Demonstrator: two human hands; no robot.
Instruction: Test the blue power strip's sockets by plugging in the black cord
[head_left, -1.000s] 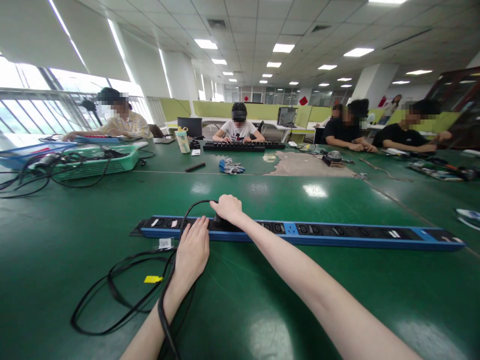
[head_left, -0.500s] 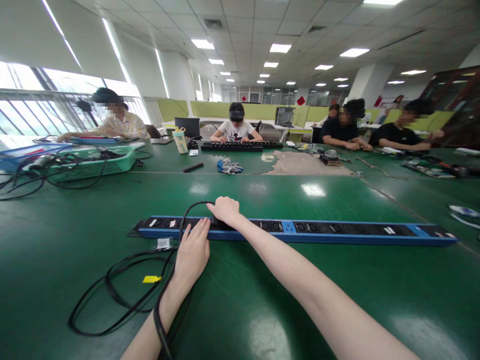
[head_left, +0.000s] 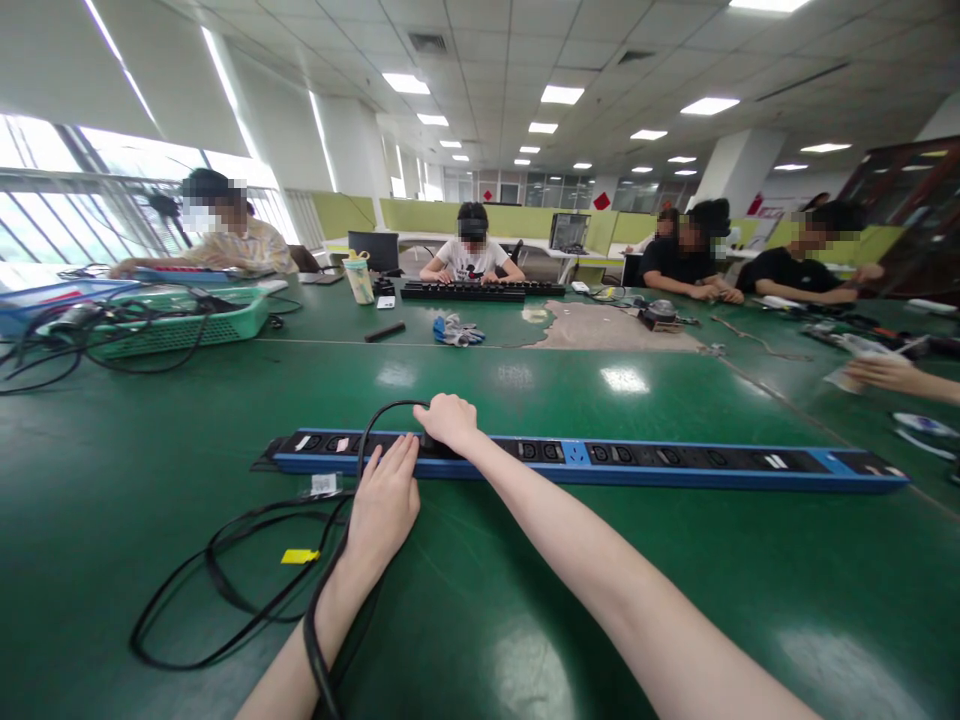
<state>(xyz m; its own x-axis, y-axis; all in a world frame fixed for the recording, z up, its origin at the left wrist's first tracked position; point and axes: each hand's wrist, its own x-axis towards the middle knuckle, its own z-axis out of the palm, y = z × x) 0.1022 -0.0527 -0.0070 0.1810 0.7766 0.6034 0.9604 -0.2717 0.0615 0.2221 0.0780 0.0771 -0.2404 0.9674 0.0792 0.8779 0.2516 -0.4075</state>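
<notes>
A long blue and black power strip (head_left: 667, 472) lies lengthwise across the green table, its sockets facing up. My left hand (head_left: 384, 492) rests flat on its near edge, left of centre, with fingers stretched out. Just to the right, my right hand (head_left: 450, 418) is closed over the plug at the end of a black power cord (head_left: 324, 590); the plug is mostly hidden beneath my fingers, against the strip's top. From there the cord arches left and runs down across my left wrist. Its loops lie on the table at left, with a yellow tag (head_left: 300, 556) and a white label (head_left: 324, 485).
A green basket (head_left: 202, 325) full of cables stands at the far left. Gloves (head_left: 457, 330) and a dark bar (head_left: 385, 331) lie beyond the strip. Several people sit around the table. Another person's hand (head_left: 885, 372) holds something whitish at the right edge.
Another person's hand has come into view at the right edge. My hands, the plug and the power strip keep their places, apart from a slight shift of the view.
</notes>
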